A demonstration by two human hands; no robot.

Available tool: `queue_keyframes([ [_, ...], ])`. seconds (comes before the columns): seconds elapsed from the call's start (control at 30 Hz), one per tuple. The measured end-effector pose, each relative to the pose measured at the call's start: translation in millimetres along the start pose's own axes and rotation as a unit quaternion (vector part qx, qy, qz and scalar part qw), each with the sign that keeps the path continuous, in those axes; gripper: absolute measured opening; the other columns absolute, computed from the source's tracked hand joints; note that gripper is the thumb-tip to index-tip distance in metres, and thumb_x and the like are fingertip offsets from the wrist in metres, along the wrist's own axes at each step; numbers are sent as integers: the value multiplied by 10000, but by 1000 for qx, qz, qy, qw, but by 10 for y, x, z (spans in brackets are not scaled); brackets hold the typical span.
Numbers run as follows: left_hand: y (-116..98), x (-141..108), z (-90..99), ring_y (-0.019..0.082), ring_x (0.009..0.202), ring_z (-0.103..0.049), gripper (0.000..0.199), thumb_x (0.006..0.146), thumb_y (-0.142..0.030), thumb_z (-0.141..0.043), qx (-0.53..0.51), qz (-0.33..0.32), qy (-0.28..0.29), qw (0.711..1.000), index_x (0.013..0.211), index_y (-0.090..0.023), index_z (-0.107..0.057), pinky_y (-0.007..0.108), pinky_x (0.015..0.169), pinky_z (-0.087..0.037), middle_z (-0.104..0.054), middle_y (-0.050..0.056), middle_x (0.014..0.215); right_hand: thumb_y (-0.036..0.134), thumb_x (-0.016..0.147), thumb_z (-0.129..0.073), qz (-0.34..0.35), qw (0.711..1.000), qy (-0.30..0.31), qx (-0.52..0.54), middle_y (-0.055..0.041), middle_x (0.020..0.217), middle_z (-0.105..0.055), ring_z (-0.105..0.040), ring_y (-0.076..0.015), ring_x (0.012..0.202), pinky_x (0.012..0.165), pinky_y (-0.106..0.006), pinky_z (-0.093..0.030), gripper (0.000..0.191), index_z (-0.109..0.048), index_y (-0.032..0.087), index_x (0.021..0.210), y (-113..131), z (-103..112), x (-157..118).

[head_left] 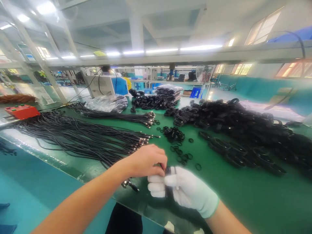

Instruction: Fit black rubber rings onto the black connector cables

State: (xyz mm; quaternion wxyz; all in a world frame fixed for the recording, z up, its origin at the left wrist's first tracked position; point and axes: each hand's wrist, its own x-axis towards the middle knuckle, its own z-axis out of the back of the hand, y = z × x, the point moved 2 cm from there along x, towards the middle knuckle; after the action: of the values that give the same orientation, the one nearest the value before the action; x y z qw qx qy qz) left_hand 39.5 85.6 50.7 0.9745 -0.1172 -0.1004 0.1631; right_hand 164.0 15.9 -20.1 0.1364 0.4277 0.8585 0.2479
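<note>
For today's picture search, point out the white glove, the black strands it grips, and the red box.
White glove (191,189): head view, broad part behind its thumb.
Black strands (169,191): head view, lower stretch below the thumb.
Red box (22,111): head view, middle of its casing.

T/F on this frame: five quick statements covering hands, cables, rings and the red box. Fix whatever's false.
1. The right hand wears a white glove. True.
2. The left hand is gloved as well. False: it is bare.
3. The right hand holds a black bundle. True.
4. The long black cables lie to the right of the small black rings in the picture. False: they lie to the left.
5. The red box is at the picture's right edge. False: it is near the left edge.
</note>
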Motion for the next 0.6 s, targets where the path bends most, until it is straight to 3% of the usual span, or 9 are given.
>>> queue_keyframes([
  [0.07,6,16,-16,132,817,-559,74,789,-263,-675,17,-19,-2,1000,745,-204,-662,231,793,-398,-649,-23,786,70,727,-645,-1,1000,-15,-11,-33,760,-555,-532,-125,689,675,-289,-443,252,-613,86,976,-18,-16,20],
  [0.13,6,8,-6,153,863,-547,86,822,-241,-627,49,-25,-43,998,763,-198,-673,267,840,-394,-658,4,842,106,742,-650,-13,999,-31,-10,-36,742,-538,-521,-125,667,678,-307,-438,146,-610,75,879,-28,-20,30],
  [0.2,-9,-25,17,168,909,-529,127,861,-206,-560,77,-6,-100,992,829,-199,-683,295,861,-391,-653,29,924,128,754,-646,-27,999,-36,10,-19,699,-521,-503,-111,628,677,-309,-437,75,-585,92,778,-30,-9,29],
  [0.27,-54,-58,28,160,904,-524,173,878,-172,-512,83,8,-110,990,866,-201,-682,266,806,-411,-634,36,963,146,767,-635,-31,999,-34,7,-22,702,-545,-524,-115,621,694,-324,-450,72,-579,102,777,-32,18,19],
  [0.4,-174,-17,45,117,759,-538,198,856,-166,-521,69,-8,24,997,703,-183,-645,191,635,-405,-606,11,867,214,774,-620,-56,998,-11,-32,-70,768,-630,-623,-183,694,750,-411,-479,200,-603,80,921,-76,101,-21],
  [0.47,-172,45,97,102,678,-532,187,831,-196,-574,35,6,59,998,652,-186,-626,186,585,-383,-592,-19,753,247,758,-632,-75,997,2,-24,-65,749,-639,-630,-188,687,743,-423,-485,231,-598,84,918,-102,131,-52],
  [0.53,-114,92,134,94,644,-538,136,790,-217,-635,-62,32,72,995,657,-190,-629,179,564,-376,-589,-42,686,272,741,-647,-84,996,2,-17,-52,737,-642,-621,-173,659,724,-410,-489,241,-586,103,903,-113,144,-82],
  [0.6,-26,94,104,89,595,-538,94,758,-239,-666,-205,79,87,972,693,-182,-630,176,533,-383,-586,-51,642,289,722,-668,-86,996,-3,-14,-36,732,-641,-609,-158,634,709,-388,-487,253,-570,127,890,-114,136,-102],
])
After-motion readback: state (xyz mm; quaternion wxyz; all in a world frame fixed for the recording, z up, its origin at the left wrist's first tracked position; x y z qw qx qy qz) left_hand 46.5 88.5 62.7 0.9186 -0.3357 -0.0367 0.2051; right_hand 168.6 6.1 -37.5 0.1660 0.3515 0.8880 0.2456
